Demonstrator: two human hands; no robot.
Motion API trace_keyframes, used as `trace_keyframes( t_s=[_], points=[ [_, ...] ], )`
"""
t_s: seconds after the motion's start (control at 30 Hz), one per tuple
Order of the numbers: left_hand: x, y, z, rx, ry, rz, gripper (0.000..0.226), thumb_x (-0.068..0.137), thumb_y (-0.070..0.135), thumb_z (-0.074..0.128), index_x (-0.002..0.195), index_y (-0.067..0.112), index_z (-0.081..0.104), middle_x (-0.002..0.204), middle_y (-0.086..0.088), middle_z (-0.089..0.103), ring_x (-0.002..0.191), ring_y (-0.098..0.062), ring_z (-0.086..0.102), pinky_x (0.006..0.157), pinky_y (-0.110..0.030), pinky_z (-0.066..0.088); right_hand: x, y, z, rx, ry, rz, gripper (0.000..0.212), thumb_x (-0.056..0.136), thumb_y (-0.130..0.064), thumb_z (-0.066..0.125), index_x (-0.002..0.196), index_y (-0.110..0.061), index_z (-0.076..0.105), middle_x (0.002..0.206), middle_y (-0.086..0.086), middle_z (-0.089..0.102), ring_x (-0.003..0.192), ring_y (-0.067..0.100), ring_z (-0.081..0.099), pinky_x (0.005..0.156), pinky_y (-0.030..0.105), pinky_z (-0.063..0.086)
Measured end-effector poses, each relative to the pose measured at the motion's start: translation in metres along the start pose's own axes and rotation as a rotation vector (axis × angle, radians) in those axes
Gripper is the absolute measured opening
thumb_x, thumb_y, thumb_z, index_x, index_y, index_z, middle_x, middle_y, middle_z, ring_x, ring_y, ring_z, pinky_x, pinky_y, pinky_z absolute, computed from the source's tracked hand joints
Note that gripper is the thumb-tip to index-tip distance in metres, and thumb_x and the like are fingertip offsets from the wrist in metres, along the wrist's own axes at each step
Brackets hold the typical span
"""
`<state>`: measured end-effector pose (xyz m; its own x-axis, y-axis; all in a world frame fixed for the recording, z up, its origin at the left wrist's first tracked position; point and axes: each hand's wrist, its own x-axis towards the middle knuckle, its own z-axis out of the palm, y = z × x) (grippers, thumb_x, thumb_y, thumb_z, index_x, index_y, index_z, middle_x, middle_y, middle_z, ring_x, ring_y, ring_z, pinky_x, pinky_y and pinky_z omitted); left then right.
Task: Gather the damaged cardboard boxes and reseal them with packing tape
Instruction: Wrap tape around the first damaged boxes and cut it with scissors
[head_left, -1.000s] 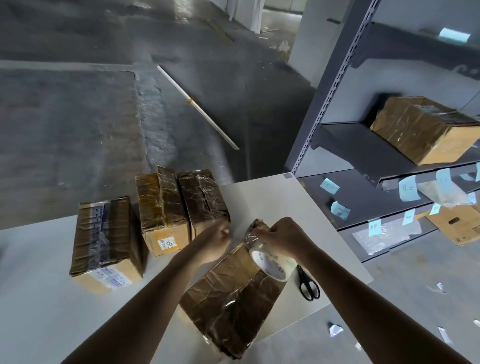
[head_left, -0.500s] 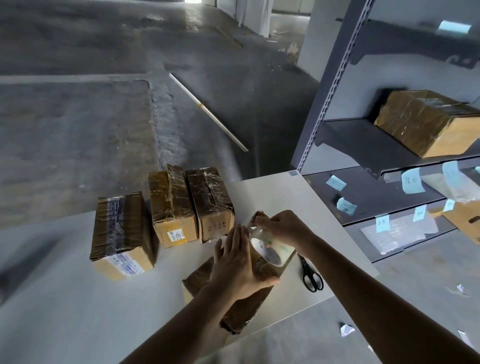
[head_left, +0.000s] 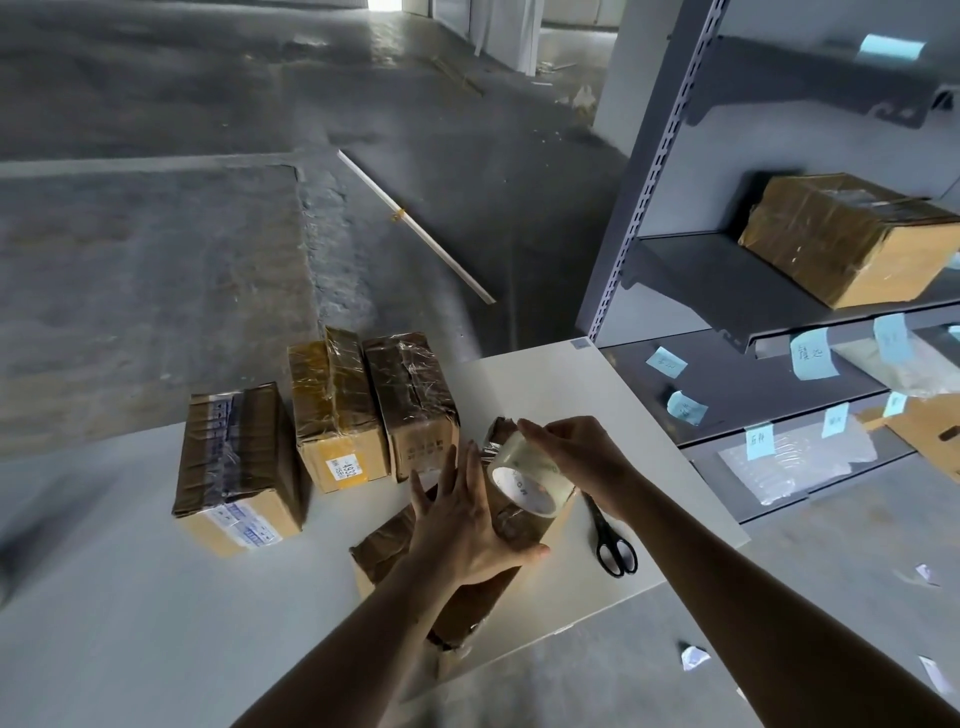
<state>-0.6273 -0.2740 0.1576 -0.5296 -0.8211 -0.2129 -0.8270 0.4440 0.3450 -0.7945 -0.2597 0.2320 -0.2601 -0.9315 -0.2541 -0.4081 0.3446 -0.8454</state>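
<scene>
Nearest to the person, the damaged box (head_left: 387, 543) lies slanted at the near edge of the tabletop (head_left: 130, 597), with one corner a little over the edge; this place seems chosen so that both arms reach it easily. The left hand (head_left: 467, 525) lies flat on top of this box, its fingers (head_left: 471, 478) straight and spread; I judge that it holds the box down and smooths the tape onto the cardboard. The right hand (head_left: 576, 457) is just beyond, its fingers curled over the tape roll (head_left: 524, 483), which stands on the far end of the same box; the clear tape seems to run from the roll onto the box, though the strip itself is hard to see. The scissors (head_left: 613, 540) lie closed on the tabletop just beside the right forearm, probably ready for cutting the strip.

Farther on the tabletop, three boxes (head_left: 332, 410) stand in a row, two touching and one a little apart; all are shiny with tape, so I think they are already resealed and put aside. Beyond is the concrete floor (head_left: 156, 260) with a white stick (head_left: 415, 223) lying on it; to the right, one more box (head_left: 852, 234) sits on the shelf (head_left: 727, 280).
</scene>
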Motion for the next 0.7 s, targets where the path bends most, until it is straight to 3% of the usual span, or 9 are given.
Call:
trace_keyframes(
  t_s=[0.13,0.37,0.47,0.53,0.7],
  points=[
    [-0.0015,0.0014,0.0031,0.016,0.002,0.008,0.141,0.060,0.098,0.042,0.152,0.013,-0.024,0.163,-0.002,-0.023,0.149,-0.019,-0.022,0.111,-0.064,-0.016,0.0025,-0.0034,-0.0020,-0.056,0.017,-0.009,0.048,0.092,-0.044,0.066,0.057,-0.011,0.064,0.062,0.007,0.058,0.063,0.016,0.054,0.060,0.028,0.040],
    [0.0013,-0.0012,0.0067,0.044,0.033,0.014,0.133,0.065,0.096,0.038,0.154,0.014,-0.019,0.164,0.000,-0.020,0.149,-0.017,-0.023,0.111,-0.062,-0.016,0.0038,-0.0012,-0.0038,-0.122,-0.027,0.050,0.045,0.089,-0.037,0.068,0.076,0.007,0.065,0.071,0.014,0.055,0.068,0.020,0.051,0.063,0.032,0.038],
    [-0.0007,-0.0002,0.0078,0.035,0.035,0.015,0.130,0.068,0.094,0.038,0.155,0.014,-0.017,0.165,0.000,-0.017,0.151,-0.018,-0.018,0.115,-0.064,-0.005,0.0030,-0.0030,-0.0048,-0.196,-0.019,0.011,0.054,0.090,-0.040,0.067,0.084,0.014,0.066,0.073,0.022,0.055,0.068,0.023,0.051,0.062,0.032,0.038],
    [-0.0028,0.0020,0.0086,0.045,0.047,0.021,0.127,0.071,0.091,0.040,0.155,0.013,-0.013,0.166,0.000,-0.012,0.152,-0.019,-0.011,0.117,-0.063,0.004,0.0039,-0.0030,-0.0066,-0.233,-0.009,-0.012,0.054,0.090,-0.039,0.067,0.076,0.014,0.063,0.068,0.022,0.051,0.065,0.024,0.049,0.061,0.032,0.037],
    [-0.0039,0.0051,0.0072,0.098,0.075,0.023,0.122,0.074,0.088,0.040,0.155,0.013,-0.012,0.166,-0.002,-0.006,0.153,-0.022,0.001,0.114,-0.055,0.023,0.0041,0.0033,-0.0116,-0.304,-0.004,-0.007,0.053,0.088,-0.045,0.069,0.056,-0.005,0.053,0.060,0.011,0.046,0.058,0.020,0.045,0.060,0.032,0.035]
  ],
)
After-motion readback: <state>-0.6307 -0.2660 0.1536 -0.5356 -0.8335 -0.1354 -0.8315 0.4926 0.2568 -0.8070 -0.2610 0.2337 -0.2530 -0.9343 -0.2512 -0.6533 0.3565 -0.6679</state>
